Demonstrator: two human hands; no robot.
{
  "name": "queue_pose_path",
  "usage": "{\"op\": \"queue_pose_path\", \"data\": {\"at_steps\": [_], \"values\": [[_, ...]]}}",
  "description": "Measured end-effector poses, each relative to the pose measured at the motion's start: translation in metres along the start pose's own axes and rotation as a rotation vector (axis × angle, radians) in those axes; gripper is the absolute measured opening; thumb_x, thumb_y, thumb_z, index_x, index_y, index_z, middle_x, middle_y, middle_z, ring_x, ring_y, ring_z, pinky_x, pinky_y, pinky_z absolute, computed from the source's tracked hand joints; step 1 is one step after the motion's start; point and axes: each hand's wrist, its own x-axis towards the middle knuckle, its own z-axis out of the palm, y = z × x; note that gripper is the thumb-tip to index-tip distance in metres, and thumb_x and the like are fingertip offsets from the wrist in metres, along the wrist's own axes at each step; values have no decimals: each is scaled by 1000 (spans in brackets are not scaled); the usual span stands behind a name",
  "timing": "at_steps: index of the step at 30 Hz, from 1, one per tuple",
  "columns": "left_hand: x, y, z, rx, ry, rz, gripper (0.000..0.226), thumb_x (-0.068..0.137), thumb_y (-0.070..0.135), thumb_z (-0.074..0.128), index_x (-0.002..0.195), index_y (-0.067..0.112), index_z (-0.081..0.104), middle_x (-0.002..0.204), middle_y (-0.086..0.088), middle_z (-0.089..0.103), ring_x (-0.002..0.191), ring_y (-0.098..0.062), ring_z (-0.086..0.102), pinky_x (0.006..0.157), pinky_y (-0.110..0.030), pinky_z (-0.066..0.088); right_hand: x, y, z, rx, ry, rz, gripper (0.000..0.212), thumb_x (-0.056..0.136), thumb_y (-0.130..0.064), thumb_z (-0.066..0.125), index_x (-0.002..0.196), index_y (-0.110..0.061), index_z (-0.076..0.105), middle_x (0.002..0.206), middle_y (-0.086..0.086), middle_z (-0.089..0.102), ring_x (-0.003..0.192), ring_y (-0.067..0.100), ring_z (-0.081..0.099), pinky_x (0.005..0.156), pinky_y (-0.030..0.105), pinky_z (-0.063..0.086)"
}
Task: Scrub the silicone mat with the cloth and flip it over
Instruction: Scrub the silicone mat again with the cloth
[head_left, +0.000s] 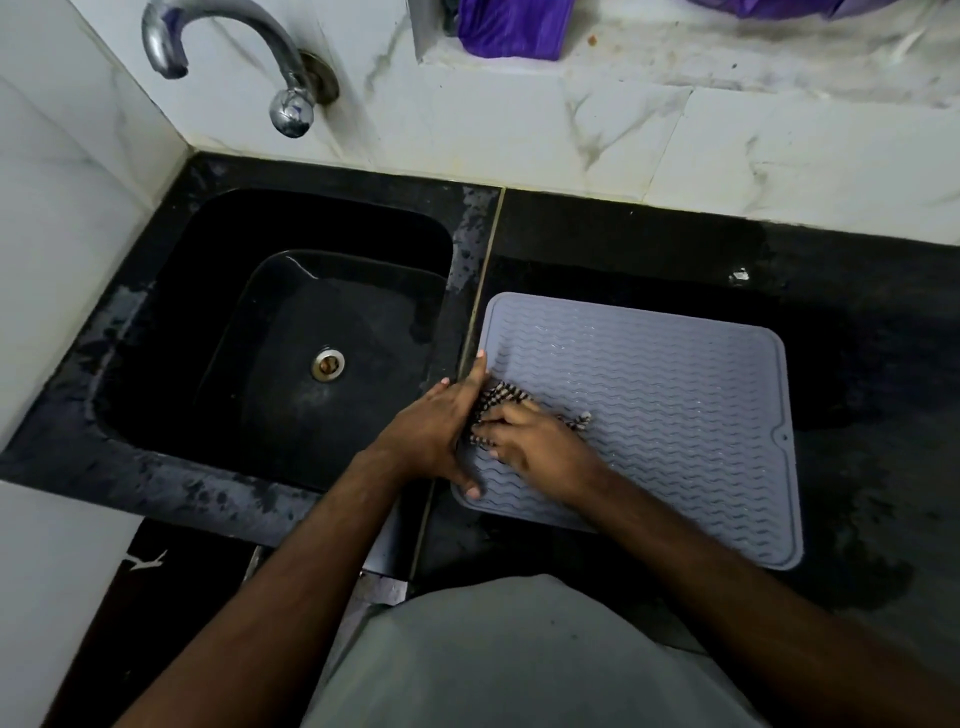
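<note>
A grey silicone mat (654, 395) with wavy ridges lies flat on the black counter, right of the sink. A checked black-and-white cloth (501, 400) sits bunched on the mat's left part. My right hand (535, 447) presses down on the cloth, fingers spread over it, hiding most of it. My left hand (447, 426) lies along the mat's left edge with straight fingers, thumb on the mat's near left corner, touching the cloth's side.
A black sink (208, 291) with a metal drain (328, 364) lies to the left, under a chrome tap (234, 57). The wet black counter (857, 322) runs right of the mat. White marble tiles back it; a purple cloth (511, 26) lies on the ledge above.
</note>
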Motion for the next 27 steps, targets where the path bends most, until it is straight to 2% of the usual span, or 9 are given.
{"op": "queue_pose_path", "data": {"at_steps": [4, 6, 9, 13, 15, 19, 22, 25, 27], "values": [[1, -4, -1, 70, -41, 1, 170, 46, 54, 96, 154, 20, -31, 170, -8, 8, 155, -11, 6, 123, -27, -6, 5, 0, 11, -32, -58, -64, 32, 94, -15, 54, 121, -17, 70, 122, -1, 63, 107, 22, 53, 92, 39, 49], [2, -4, 0, 101, -45, -3, 168, 47, 55, 95, 156, 18, -28, 170, -8, 4, 155, -11, 5, 124, -27, -7, 9, -2, 4, -56, -95, -124, 38, 93, -22, 44, 120, -17, 70, 121, -2, 64, 108, 23, 53, 91, 38, 49], [3, -3, 0, 161, -56, -29, 170, 44, 60, 93, 155, 19, -28, 170, -7, 1, 156, -13, 3, 126, -32, -4, 4, -2, -6, -95, -153, -167, 38, 90, -17, 49, 121, -22, 70, 123, -10, 64, 109, 17, 48, 85, 30, 46], [4, 5, -2, 244, -74, -70, 171, 44, 55, 95, 156, 16, -27, 170, -6, -3, 156, -14, 1, 127, -33, 2, -5, 7, -12, -144, -222, -63, 36, 92, -24, 56, 125, -37, 64, 127, -16, 57, 105, 12, 43, 82, 31, 47], [4, 11, -3, 266, -73, -90, 167, 48, 48, 96, 156, 14, -26, 170, -5, -8, 156, -15, 0, 127, -35, 7, -12, 13, -18, -133, -221, -38, 35, 93, -19, 56, 122, -36, 66, 125, -19, 59, 102, 9, 39, 79, 30, 44], [4, 20, -3, 303, -81, -118, 162, 53, 40, 97, 156, 11, -25, 169, -2, -15, 156, -14, -4, 127, -36, 12, -36, 25, -38, -162, -220, 14, 32, 95, -16, 57, 117, -34, 71, 122, -21, 63, 94, 2, 31, 71, 19, 27], [5, 26, -1, 325, -93, -147, 162, 53, 36, 98, 156, 11, -25, 168, -1, -16, 156, -14, -5, 127, -37, 12, -52, 33, -50, -148, -228, 110, 39, 92, -9, 57, 116, -36, 71, 115, -23, 64, 91, 7, 37, 73, 28, 37], [10, 28, 1, 343, -70, -124, 139, 73, 33, 87, 158, 11, -21, 168, -6, -18, 156, -17, -7, 127, -38, 7, -62, 36, -61, -138, -237, 164, 41, 92, -8, 55, 118, -37, 69, 116, -20, 66, 89, 10, 40, 78, 36, 46], [13, 31, 3, 329, -44, -79, 141, 70, 50, 86, 159, 13, -18, 168, -11, -17, 156, -21, -9, 127, -39, 1, -66, 36, -63, -125, -115, 179, 38, 95, -12, 56, 122, -35, 67, 121, -18, 65, 92, 8, 40, 78, 34, 45]]}}
